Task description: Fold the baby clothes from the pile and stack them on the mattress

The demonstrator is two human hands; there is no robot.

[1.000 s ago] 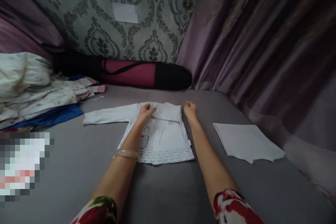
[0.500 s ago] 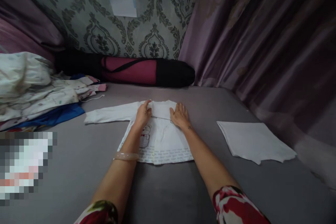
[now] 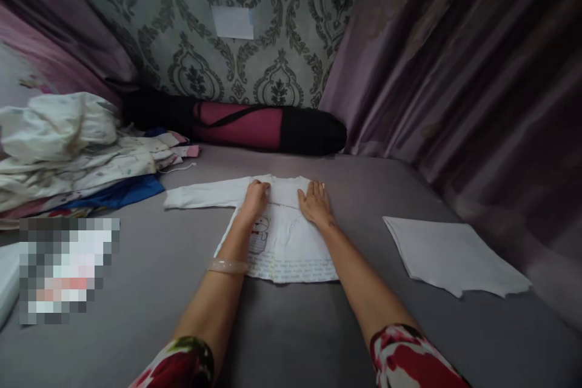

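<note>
You are leaning both forearms in from the bottom of the view, and they are slanting toward each other over the white shirt (image 3: 291, 239). The shirt is lying front up on the grey sheet (image 3: 291, 333), in the middle before you, its hem toward you. Your left hand (image 3: 257, 197) is resting at the shirt's upper left, beside the collar, with the back of the hand up and the fingers curling in toward the thumb; whether they are pinching the fabric, you cannot tell from here. Your right hand (image 3: 314, 201) is lying palm down near the opposite shoulder, fingers spread and pointing away from you, pressing flat on a folded layer that is crossing the chest, and grasping nothing. Your right wrist is bending slightly, the forearm running over the shirt's right edge. A pale bangle (image 3: 227, 266) is circling your left forearm, just beside the printed bear (image 3: 259, 236). One shirt sleeve (image 3: 202, 194) is stretching out straight to the left, toward a pile of clothes (image 3: 77, 151). A folded white garment (image 3: 454, 257) is lying well apart, to the right.
</note>
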